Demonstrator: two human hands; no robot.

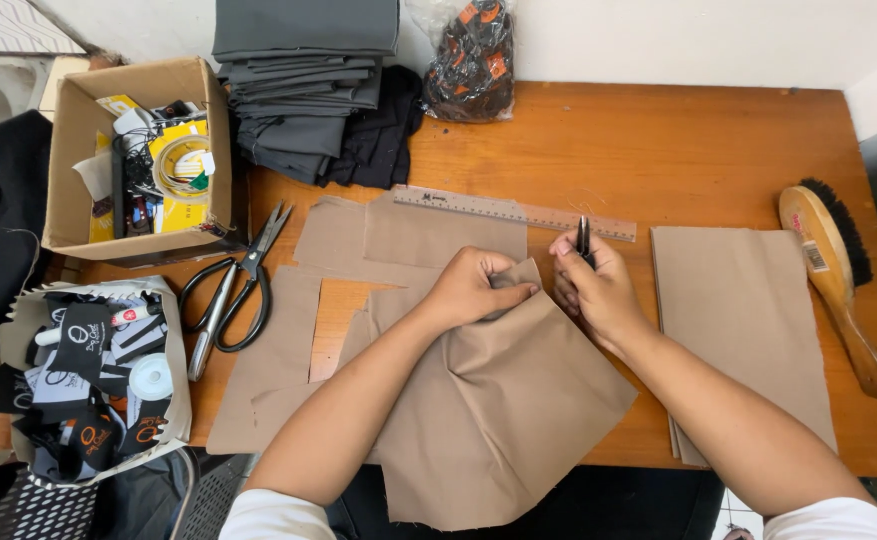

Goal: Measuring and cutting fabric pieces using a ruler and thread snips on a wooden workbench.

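A tan fabric piece (498, 400) lies in front of me on the wooden table (658, 150), hanging over its near edge. My left hand (473, 285) pinches the upper corner of this fabric. My right hand (598, 285) sits just to the right of that corner and holds a small dark snipper (584, 238) pointing upward. A metal ruler (513, 210) lies just beyond both hands.
More tan pieces lie at left (278, 350) and in a stack at right (738, 310). Large black scissors (233, 290), a cardboard box of odds (138, 160), a tray of labels (98, 380), folded grey cloth (303, 90), a bagged bundle (473, 60) and a wooden brush (833, 270) surround them.
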